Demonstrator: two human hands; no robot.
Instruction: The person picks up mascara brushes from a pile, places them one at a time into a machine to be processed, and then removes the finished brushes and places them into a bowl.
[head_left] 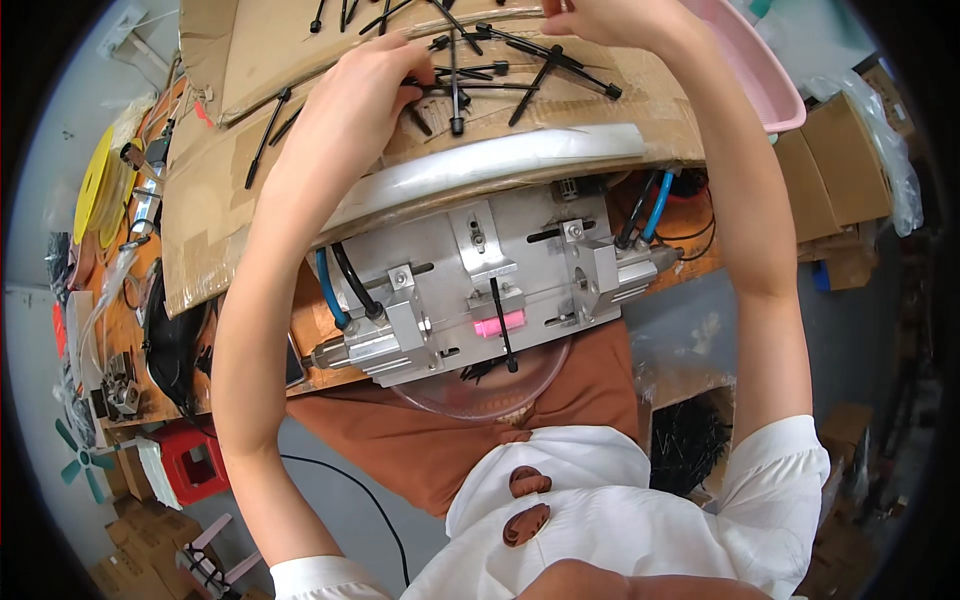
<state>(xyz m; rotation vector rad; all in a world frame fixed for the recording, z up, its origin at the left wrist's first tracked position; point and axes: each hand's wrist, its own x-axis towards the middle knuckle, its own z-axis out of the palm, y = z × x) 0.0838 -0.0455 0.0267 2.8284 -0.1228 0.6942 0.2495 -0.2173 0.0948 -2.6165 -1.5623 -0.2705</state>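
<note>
Atop the brown corrugated cardboard (215, 215), the left hand (365, 85) curls beside crossed, slender, black plastic-looking rods (456, 100) with knobbed heads; whether it or the cropped right hand (592, 20) pinches one, I cannot tell. Lifting one could drag neighbours along, because they overlap.

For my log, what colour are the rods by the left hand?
The rods are black, best seen in the head view.

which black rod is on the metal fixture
The lone black rod crossing the pink piece on the fixture; the scattered rods farther up lie on cardboard.
</note>
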